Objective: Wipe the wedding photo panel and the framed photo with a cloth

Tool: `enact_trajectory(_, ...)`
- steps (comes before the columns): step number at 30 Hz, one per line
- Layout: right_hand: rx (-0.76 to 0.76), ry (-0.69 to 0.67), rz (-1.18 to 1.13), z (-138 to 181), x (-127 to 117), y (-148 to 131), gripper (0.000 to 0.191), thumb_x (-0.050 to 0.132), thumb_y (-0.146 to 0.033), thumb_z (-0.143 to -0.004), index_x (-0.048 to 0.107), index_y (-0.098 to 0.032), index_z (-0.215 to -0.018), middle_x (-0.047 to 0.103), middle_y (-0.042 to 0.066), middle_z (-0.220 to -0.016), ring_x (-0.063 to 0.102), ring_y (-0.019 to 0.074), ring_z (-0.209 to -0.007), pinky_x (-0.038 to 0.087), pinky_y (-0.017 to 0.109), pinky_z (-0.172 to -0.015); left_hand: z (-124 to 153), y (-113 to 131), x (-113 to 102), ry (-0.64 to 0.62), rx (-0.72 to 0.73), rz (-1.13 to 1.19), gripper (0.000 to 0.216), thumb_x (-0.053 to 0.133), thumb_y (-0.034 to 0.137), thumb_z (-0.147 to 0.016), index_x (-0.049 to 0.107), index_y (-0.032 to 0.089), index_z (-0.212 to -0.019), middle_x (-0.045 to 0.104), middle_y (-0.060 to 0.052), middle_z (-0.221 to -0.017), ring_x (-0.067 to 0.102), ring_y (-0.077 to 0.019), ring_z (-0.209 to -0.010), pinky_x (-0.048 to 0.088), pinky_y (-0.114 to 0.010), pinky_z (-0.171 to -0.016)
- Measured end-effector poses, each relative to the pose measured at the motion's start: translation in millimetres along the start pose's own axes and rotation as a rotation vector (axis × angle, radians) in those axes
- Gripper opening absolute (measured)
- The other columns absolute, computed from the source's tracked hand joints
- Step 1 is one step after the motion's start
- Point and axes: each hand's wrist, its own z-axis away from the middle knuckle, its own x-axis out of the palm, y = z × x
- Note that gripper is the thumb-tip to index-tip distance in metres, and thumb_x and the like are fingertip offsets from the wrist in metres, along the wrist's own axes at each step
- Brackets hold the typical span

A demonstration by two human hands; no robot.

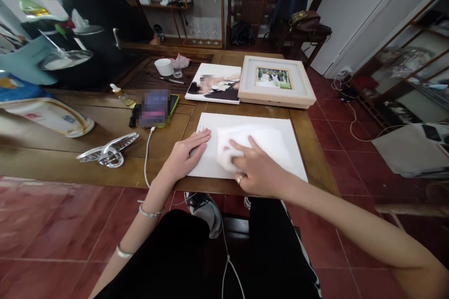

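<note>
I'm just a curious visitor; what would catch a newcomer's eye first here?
Probably the right hand, its fingers on soft white material over a white panel, while the left hand rests at the panel's left edge. Beyond it sits a pale framed photo, and a shiny silver object gleams on the table's left side.

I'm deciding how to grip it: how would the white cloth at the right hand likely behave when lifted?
The white cloth is probably floppy, since it bunches up at the fingers of the right hand. It seems unlikely to roll, as much of it lies spread on the white board. It looks soft, so breakage seems unlikely.
</note>
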Motion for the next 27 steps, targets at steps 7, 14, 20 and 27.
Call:
enact_trajectory(7, 0.127, 0.108, 0.159, -64.6, -8.3, 45.1, 0.029, 0.040, -0.017, -0.088, 0.065, -0.012, -0.101, 0.068, 0.021, -0.113, 0.040, 0.0339, -0.136, 0.027, 0.063, -0.105, 0.2, -2.4, 0.3, -0.002, 0.003, 0.001, 0.034, 0.048, 0.032, -0.095, 0.066, 0.020, -0.121, 0.061, -0.007, -0.132, 0.053, -0.0230, -0.128, 0.036, -0.047, -0.114)
enact_trajectory(14, 0.089, 0.048, 0.189, -44.8, 4.8, 3.7, 0.033, 0.048, -0.019, -0.085, 0.067, -0.013, -0.111, 0.049, 0.021, -0.142, 0.032, 0.0388, -0.139, 0.019, 0.068, -0.109, 0.3, -0.6, -1.1, -0.012, -0.020, 0.001, 0.036, 0.047, 0.035, -0.095, 0.066, 0.020, -0.122, 0.061, -0.006, -0.132, 0.052, -0.0245, -0.129, 0.035, -0.048, -0.114)
enact_trajectory(20, -0.148, -0.028, 0.143, -3.3, 13.5, -41.3, 0.028, 0.059, -0.021, -0.078, 0.071, -0.015, -0.102, 0.050, 0.024, -0.139, 0.035, 0.0461, -0.136, 0.023, 0.073, -0.105, 0.2, 1.0, -4.2, -0.041, 0.001, -0.009, 0.034, 0.045, 0.029, -0.095, 0.068, 0.023, -0.121, 0.060, -0.003, -0.134, 0.052, -0.0256, -0.129, 0.035, -0.046, -0.115)
enact_trajectory(27, -0.027, 0.012, 0.098, -28.9, 0.5, 2.3, 0.029, 0.049, -0.019, -0.085, 0.066, -0.014, -0.108, 0.054, 0.019, -0.139, 0.035, 0.0322, -0.140, 0.022, 0.063, -0.111, 1.3, 0.1, -2.6, -0.014, -0.014, -0.022, 0.034, 0.049, 0.033, -0.094, 0.067, 0.022, -0.122, 0.060, -0.004, -0.133, 0.054, -0.0260, -0.127, 0.037, -0.049, -0.113)
